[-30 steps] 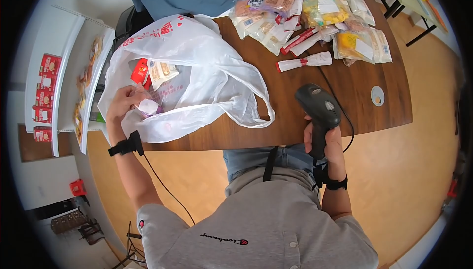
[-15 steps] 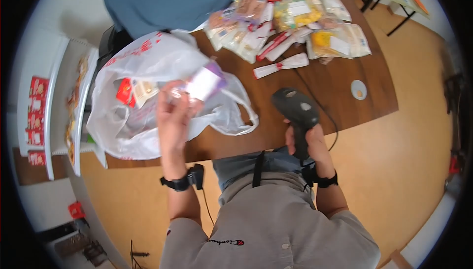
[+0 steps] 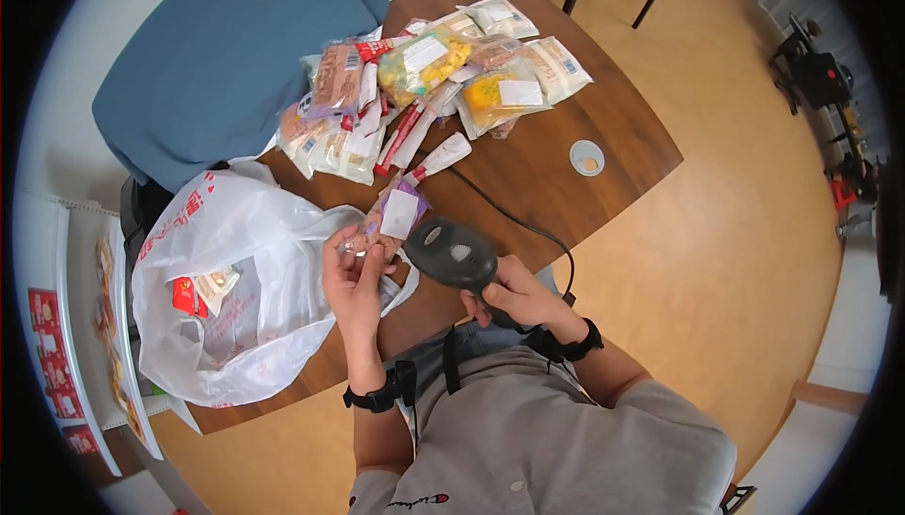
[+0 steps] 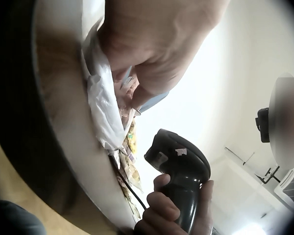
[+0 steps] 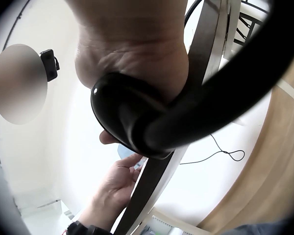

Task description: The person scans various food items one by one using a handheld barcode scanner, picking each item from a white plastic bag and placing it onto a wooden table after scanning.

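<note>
Between thumb and fingers, my left hand (image 3: 358, 289) pinches a clear and purple package (image 3: 400, 213) that bears a white label, over the front part of the table. My right hand (image 3: 517, 296) grips the handle of a black handheld scanner (image 3: 452, 253), whose head is close beside the package. The scanner (image 4: 180, 156) also shows in the left wrist view, with fingers round its handle. To the left, an open white plastic bag (image 3: 292, 241) lies with a red packet (image 3: 189, 297) and a pale packet (image 3: 216, 289) inside.
Several food packages (image 3: 426, 64) are heaped at the back of the wooden table (image 3: 617, 142). A round disc (image 3: 586, 158) lies at its right, and the scanner's cable (image 3: 514, 218) crosses the top. Shelves with red boxes (image 3: 49, 334) stand at the left.
My left hand has come out of the bag with the purple package and moved right to the scanner. The scanner in my right hand has turned toward the package. The head view has shifted.
</note>
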`<state>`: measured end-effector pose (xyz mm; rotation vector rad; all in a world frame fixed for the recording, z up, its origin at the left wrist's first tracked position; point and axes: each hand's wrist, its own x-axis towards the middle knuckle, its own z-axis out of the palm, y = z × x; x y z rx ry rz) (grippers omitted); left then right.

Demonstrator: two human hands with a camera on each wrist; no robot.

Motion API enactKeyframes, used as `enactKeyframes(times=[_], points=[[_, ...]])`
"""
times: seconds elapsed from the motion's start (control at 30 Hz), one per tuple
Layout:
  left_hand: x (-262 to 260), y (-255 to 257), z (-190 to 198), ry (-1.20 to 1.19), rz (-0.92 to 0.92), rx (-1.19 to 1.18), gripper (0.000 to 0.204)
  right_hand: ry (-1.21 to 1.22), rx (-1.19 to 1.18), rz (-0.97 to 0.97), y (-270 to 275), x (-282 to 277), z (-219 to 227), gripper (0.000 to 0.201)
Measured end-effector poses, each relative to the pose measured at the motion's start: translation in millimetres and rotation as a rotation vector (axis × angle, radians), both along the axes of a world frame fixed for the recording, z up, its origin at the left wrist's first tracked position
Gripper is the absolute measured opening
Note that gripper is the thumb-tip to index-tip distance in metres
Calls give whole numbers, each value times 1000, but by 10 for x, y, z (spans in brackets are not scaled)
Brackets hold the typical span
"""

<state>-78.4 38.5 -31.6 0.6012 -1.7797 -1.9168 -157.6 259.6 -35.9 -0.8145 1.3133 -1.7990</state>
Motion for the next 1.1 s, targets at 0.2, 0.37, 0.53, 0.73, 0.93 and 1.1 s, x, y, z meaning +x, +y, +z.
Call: enactKeyframes(times=[0.2, 0.37, 0.53, 0.73, 0.93, 1.1], points=[[-175, -25, 201, 37, -2, 97, 35, -106, -31, -15, 21, -6, -69, 63], [-761, -15, 414, 151, -135, 262, 32, -134, -81, -14, 17, 12, -102, 48], [-1101, -11, 293, -21, -2, -526, 41, -181, -34, -10, 45, 12, -97, 49], [-354, -188, 517, -85, 152, -596, 24, -188, 24, -51, 21, 5, -82, 81], [966, -1676, 409, -359, 628, -784, 22, -174, 18, -40, -7, 1, -54, 85], [1288, -2398, 263, -755, 737, -877, 56, -163, 31, -25, -9, -21, -40, 85]])
